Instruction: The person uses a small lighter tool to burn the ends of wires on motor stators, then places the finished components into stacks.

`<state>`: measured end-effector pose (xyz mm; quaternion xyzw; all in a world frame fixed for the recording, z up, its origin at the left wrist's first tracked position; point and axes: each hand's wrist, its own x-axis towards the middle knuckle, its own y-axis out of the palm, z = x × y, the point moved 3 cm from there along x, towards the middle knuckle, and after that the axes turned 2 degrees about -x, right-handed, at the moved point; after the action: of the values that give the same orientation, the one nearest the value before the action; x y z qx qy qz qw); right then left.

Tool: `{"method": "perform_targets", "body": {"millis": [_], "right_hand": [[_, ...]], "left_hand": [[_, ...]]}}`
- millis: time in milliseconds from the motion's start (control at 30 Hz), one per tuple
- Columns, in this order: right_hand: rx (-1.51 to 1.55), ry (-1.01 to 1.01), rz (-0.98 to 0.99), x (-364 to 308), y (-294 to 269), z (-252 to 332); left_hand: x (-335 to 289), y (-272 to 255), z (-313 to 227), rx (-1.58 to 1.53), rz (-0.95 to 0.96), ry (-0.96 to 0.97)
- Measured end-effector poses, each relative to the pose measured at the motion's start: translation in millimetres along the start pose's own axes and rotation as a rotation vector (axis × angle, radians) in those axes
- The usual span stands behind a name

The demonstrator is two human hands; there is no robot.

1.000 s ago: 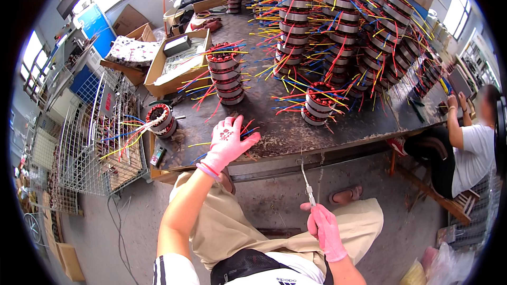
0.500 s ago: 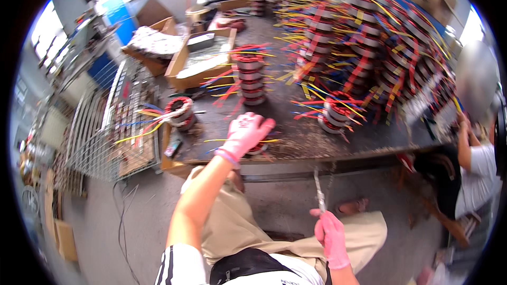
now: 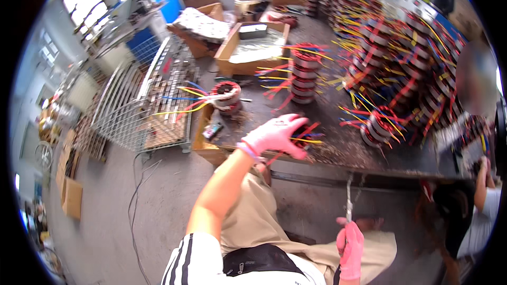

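Note:
My left hand (image 3: 275, 136), in a pink glove, curls its fingers and thumb around a small wound stator (image 3: 302, 139) at the table's front edge. Most of this stator is hidden by the glove; red, blue and yellow wires stick out of it. My right hand (image 3: 350, 250), also gloved in pink, is closed on a thin whitish cord (image 3: 349, 195) that rises toward the table edge, above my lap. A single stator (image 3: 226, 97) lies left of my left hand, and another stator (image 3: 376, 131) stands to the right. Behind is a short stack of stators (image 3: 303, 76).
Tall rows of stacked stators (image 3: 406, 74) fill the table's right and back. A cardboard tray (image 3: 227, 66) holds a grey block. A wire cage (image 3: 142, 119) stands left of the table (image 3: 338, 158). A co-worker (image 3: 480, 200) sits at the far right.
The view has swung left, shifting the scene rightward in the picture. My left hand has closed around the stator at the front edge. My right hand still holds the cord.

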<state>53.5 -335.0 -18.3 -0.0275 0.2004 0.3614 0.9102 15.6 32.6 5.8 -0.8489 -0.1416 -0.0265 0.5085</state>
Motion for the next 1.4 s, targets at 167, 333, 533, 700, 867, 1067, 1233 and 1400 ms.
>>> {"method": "perform_targets", "body": {"millis": [167, 333, 533, 700, 867, 1067, 1233, 1400], "right_hand": [[0.012, 0.129, 0.088, 7, 8, -2], [0.063, 0.190, 0.121, 16, 14, -16], [0.090, 0.218, 0.143, 19, 20, -28], [0.045, 0.253, 0.178, 19, 22, -29], [-0.043, 0.291, 0.209, 19, 26, -14], [0.097, 0.249, 0.176, 20, 27, -24], [0.065, 0.234, 0.178, 22, 25, -29], [0.058, 0.247, 0.182, 22, 28, -24]], "left_hand": [[-10, -2, -7, 0.045, 0.026, -0.093], [-2, 16, -22, 0.021, 0.028, -0.083], [0, 15, -22, -0.124, 0.102, -0.048], [-3, 7, -14, -0.215, 0.180, -0.034], [1, 13, -22, -0.137, 0.106, -0.075], [5, 16, -21, -0.136, 0.062, -0.055], [4, 16, -23, -0.084, 0.068, -0.060], [5, 17, -24, -0.094, 0.070, -0.053]]}}
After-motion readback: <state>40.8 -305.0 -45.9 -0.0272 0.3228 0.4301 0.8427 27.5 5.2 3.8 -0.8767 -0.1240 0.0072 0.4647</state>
